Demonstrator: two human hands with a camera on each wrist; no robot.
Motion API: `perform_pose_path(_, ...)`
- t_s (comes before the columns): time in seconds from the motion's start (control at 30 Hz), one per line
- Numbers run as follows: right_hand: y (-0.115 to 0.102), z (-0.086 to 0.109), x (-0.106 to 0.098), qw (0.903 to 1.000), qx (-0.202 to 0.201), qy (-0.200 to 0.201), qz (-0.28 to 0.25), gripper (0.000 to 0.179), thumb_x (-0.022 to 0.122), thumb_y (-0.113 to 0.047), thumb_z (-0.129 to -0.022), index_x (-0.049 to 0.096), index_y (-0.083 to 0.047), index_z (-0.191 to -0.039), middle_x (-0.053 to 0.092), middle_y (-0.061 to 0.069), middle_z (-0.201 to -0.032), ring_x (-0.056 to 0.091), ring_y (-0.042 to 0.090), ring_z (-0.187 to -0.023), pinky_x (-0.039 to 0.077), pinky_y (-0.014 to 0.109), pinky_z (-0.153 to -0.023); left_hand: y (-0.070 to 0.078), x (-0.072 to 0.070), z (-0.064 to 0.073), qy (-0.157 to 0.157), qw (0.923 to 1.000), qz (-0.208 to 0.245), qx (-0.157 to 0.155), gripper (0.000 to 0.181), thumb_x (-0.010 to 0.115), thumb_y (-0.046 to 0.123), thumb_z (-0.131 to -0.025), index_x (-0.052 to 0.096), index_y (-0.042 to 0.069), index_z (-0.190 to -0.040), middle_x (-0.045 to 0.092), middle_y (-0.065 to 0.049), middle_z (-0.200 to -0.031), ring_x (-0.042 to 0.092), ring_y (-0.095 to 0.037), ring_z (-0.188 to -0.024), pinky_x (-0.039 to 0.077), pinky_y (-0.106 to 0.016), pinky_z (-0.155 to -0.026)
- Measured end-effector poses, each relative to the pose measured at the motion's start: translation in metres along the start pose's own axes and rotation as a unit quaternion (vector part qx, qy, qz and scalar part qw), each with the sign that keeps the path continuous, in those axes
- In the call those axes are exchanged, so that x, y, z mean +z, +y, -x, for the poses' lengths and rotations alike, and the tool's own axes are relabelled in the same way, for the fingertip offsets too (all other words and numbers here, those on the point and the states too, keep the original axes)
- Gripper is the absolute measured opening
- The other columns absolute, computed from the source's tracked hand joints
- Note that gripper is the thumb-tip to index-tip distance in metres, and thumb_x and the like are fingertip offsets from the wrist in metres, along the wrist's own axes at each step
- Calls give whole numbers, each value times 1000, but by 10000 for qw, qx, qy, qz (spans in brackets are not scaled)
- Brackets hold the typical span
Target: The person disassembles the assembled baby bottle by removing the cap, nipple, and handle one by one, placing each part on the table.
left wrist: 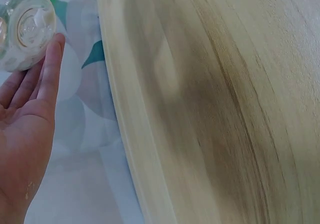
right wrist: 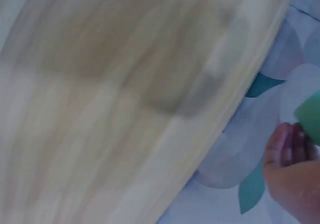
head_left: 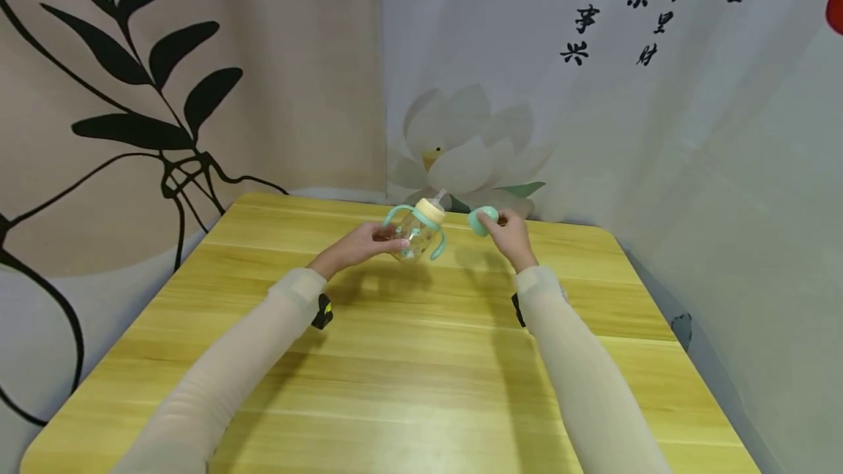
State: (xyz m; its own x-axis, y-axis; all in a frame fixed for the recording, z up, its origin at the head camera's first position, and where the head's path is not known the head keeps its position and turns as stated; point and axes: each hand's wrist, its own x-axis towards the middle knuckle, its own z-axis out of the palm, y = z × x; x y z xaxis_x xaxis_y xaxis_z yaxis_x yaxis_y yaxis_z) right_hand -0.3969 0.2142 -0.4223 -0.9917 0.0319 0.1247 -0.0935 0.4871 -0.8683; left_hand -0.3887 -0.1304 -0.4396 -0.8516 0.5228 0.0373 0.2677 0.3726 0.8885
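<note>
A clear baby bottle [head_left: 410, 238] with a cream collar, mint-green handles and a pale spout tilts to the right above the far part of the table. My left hand [head_left: 361, 245] grips its body, thumb across the front. In the left wrist view the bottle's round base [left wrist: 31, 26] shows above the left fingers. My right hand [head_left: 512, 238] pinches a mint-green bottle cap [head_left: 483, 220] between thumb and fingers, apart from the bottle on its right. Only part of the cap [right wrist: 311, 116] appears at the edge of the right wrist view.
The wooden table [head_left: 408, 371] spreads beneath both arms, its far edge just beyond the hands. Behind it hangs a printed cloth [head_left: 316, 79] with dark leaves, a pale flower and black characters.
</note>
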Motion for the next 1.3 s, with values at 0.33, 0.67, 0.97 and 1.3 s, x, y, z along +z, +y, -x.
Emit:
perform_pose_path(0.33,23,6,3,9938,585,11,948,59,63,-33,-105,54,10,-144,58,30,-139,58,42,-123,51,53,-106,-4,0,2,57,9999,-51,87,62,71,46,-101,62,0,-143,61,-20,-147,61,-37,-134,50,-54,-112)
perform_pose_path(0.67,43,6,-3,9902,984,184,976,62,60,-24,-104,43,14,-150,50,34,-147,52,47,-134,46,56,-113,-7,-3,4,234,9997,27,15,66,70,50,-101,59,4,-148,61,-18,-147,60,-36,-134,47,-56,-114)
perform_pose_path(0.97,58,5,3,9882,1035,60,1130,61,59,-22,-104,42,13,-152,50,35,-149,51,49,-136,46,58,-113,-8,-4,4,278,9996,81,-17,66,70,50,-101,58,5,-148,61,-16,-146,60,-35,-134,47,-57,-114)
perform_pose_path(1.3,65,1,3,9867,1111,-25,1188,70,59,-26,-103,35,8,-159,46,33,-154,48,49,-139,44,59,-114,-18,4,-3,269,9990,315,196,50,72,42,-102,66,6,-137,66,-15,-137,69,-29,-119,52,-54,-108)
